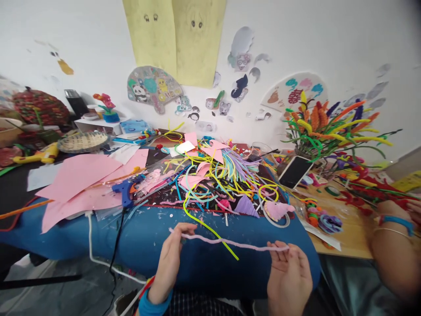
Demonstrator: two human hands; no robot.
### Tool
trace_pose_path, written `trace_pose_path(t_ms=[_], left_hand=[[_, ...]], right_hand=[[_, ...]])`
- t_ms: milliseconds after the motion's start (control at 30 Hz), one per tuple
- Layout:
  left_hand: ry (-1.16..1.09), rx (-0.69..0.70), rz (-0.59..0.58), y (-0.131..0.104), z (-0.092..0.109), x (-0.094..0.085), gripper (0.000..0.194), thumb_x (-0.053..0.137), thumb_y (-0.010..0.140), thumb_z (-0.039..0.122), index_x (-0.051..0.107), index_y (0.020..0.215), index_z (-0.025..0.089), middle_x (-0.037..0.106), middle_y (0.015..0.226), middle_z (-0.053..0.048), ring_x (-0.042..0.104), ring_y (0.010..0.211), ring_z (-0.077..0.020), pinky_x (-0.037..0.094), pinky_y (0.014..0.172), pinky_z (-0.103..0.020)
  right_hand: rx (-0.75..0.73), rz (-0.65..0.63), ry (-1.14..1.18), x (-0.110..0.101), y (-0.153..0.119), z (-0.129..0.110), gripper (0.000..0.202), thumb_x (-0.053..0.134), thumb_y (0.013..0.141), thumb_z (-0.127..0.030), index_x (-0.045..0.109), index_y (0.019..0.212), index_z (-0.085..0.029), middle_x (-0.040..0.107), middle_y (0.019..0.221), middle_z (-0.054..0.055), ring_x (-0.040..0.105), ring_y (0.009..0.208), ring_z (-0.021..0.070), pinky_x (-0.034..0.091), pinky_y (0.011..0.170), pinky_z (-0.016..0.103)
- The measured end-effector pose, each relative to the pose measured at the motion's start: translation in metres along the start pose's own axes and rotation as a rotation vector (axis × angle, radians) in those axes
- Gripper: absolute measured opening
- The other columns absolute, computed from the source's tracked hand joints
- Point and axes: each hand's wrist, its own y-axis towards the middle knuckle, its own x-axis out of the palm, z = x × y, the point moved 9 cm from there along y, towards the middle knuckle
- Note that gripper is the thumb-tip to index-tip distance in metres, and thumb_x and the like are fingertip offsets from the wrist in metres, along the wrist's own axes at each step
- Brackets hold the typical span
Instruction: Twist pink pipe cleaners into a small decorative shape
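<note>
A pink pipe cleaner (230,242) stretches, slightly wavy, between my two hands above the blue table cover (148,241). My left hand (171,259) pinches its left end, with a short tip sticking out past the fingers. The right end lies across the fingers of my right hand (289,276), held near its tip by the thumb. A yellow-green pipe cleaner (213,232) hangs from the pile and crosses the pink one. Just beyond my hands are a purple felt-like piece (246,206) and a pink fuzzy shape (278,210).
A pile of coloured pipe cleaners (240,169) covers the table's middle. Left are a blue glue gun (126,192) with its cord and pink sheets (82,175). A phone (295,172) leans at the right, before pipe-cleaner flowers (325,123). Another person's arm (391,241) is far right.
</note>
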Motion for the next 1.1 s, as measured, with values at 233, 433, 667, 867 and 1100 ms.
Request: trace_pose_path(t_ms=[233,433,667,867,1100], left_hand=[[0.344,0.042,-0.247,0.013,-0.005,-0.007,0.045,0.048,0.086,0.042,0.056,0.051,0.015,0.05,0.055,-0.002,0.048,0.058,-0.0139,0.036,0.06,-0.025],[-0.042,0.224,-0.2,0.004,0.003,-0.009,0.05,0.043,0.089,0.036,0.035,0.044,0.016,0.039,0.05,-0.001,0.042,0.054,-0.0136,0.032,0.054,-0.028],[-0.504,0.091,0.028,0.015,-0.008,-0.016,0.047,0.044,0.088,0.028,0.031,0.045,0.017,0.037,0.051,0.0,0.042,0.056,-0.0131,0.037,0.056,-0.028],[-0.833,-0.402,0.143,0.03,-0.029,-0.005,0.044,0.044,0.085,0.014,0.023,0.046,0.02,0.025,0.049,0.004,0.047,0.059,-0.0131,0.049,0.076,-0.038],[-0.287,0.299,0.048,0.038,0.029,-0.026,0.038,0.069,0.066,0.038,0.048,0.041,0.018,0.039,0.047,-0.002,0.048,0.059,-0.0201,0.048,0.06,-0.041]], right_hand=[[-0.073,0.03,-0.015,-0.007,0.01,-0.014,0.015,0.068,0.074,-0.026,0.058,0.082,-0.018,0.065,0.07,-0.002,0.065,0.071,0.0138,0.055,0.073,0.034],[0.185,-0.029,0.031,-0.008,0.019,0.02,0.014,0.069,0.071,-0.024,0.058,0.078,-0.019,0.062,0.074,-0.004,0.064,0.071,0.012,0.056,0.073,0.033],[0.335,-0.159,0.051,0.013,0.022,0.037,0.011,0.067,0.073,-0.024,0.059,0.079,-0.021,0.059,0.071,-0.006,0.062,0.069,0.0088,0.053,0.082,0.028],[0.247,-0.231,-0.049,0.029,0.025,0.034,0.007,0.062,0.077,-0.027,0.058,0.08,-0.022,0.057,0.07,-0.004,0.061,0.067,0.0116,0.054,0.082,0.032],[0.239,-0.142,0.032,0.028,0.044,0.017,0.014,0.067,0.07,-0.025,0.06,0.081,-0.021,0.056,0.064,-0.004,0.058,0.059,0.0103,0.055,0.07,0.026]])
